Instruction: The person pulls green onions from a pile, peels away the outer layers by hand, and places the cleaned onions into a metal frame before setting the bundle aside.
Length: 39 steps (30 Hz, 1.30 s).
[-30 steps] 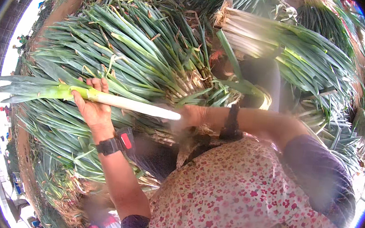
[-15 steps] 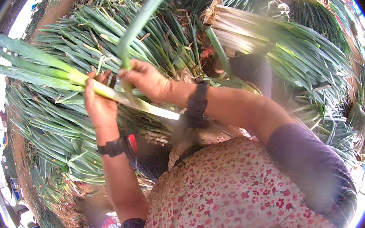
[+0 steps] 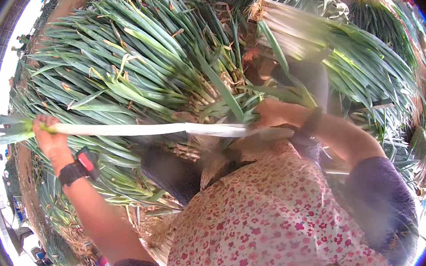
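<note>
A long white green onion (image 3: 130, 129) stretches sideways across my front, its green leaves pointing left. My left hand (image 3: 49, 134) is closed around it just below where the leaves fan out. Toward the root end, my right hand (image 3: 274, 113) is closed on a green leaf (image 3: 224, 95) that hangs off to its upper left. A pale strip of outer skin runs along the stalk toward that hand. The root end is blurred, and I cannot tell exactly where the strip parts from the stalk.
Heaps of unpeeled green onions (image 3: 127, 56) lie beyond and to the left. At the upper right, a stack of white-stalked green onions (image 3: 296, 32) rests with its roots facing left. A floral apron (image 3: 266, 216) covers my lap. Loose leaves and dry skins lie below.
My right hand has moved right along the stalk, pulling the leaf and outer skin with it. My left hand has moved left and lower with the green onion, now stretched out and whiter.
</note>
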Each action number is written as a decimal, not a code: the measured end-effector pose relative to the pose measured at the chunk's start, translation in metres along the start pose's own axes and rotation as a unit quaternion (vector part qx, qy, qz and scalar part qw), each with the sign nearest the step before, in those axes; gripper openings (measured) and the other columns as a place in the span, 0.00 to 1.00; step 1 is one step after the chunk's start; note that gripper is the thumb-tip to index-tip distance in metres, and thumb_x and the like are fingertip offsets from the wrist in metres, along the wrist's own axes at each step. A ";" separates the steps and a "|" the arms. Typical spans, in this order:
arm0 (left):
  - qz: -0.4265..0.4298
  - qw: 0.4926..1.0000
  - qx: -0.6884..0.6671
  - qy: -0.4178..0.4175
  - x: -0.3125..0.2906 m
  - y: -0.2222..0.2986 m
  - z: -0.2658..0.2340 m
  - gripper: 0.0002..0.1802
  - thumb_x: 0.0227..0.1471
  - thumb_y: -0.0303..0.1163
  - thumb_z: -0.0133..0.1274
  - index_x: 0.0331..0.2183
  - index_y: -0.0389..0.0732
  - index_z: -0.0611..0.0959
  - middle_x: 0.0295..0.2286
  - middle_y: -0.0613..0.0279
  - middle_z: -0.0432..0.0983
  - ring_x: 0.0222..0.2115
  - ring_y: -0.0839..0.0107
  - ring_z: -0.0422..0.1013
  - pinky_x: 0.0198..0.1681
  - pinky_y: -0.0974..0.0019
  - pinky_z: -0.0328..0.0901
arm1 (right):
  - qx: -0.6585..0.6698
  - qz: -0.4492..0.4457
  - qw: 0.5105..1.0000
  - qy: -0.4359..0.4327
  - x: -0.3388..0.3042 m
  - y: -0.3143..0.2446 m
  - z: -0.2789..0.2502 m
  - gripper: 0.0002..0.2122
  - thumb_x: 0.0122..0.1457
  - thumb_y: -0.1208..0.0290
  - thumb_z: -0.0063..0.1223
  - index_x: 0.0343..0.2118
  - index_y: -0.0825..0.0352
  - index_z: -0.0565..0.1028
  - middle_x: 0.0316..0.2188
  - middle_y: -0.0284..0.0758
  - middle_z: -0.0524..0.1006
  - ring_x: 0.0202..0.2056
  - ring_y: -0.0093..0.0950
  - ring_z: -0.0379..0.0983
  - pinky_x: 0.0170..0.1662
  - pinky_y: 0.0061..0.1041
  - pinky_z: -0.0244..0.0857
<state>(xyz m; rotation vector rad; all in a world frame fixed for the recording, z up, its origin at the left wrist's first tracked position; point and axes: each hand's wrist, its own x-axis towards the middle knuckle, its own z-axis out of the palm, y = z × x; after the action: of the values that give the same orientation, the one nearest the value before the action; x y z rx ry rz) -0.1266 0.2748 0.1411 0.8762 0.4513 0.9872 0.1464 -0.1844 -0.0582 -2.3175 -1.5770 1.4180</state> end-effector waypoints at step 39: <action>0.110 0.753 0.581 -0.290 -0.139 -0.278 0.179 0.10 0.49 0.31 0.48 0.33 0.35 0.73 0.19 0.62 0.66 0.18 0.77 0.63 0.22 0.70 0.59 | -0.387 -0.199 0.696 0.571 -0.074 -0.026 -0.193 0.26 0.41 0.60 0.56 0.47 0.52 0.67 0.46 0.33 0.66 0.48 0.29 0.63 0.49 0.36 0.57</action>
<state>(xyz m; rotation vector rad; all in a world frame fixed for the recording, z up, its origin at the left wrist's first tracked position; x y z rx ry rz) 0.0740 0.0054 0.0156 2.3372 0.3970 0.4876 0.2490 -0.1387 0.1175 -1.9955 -1.9923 -0.8954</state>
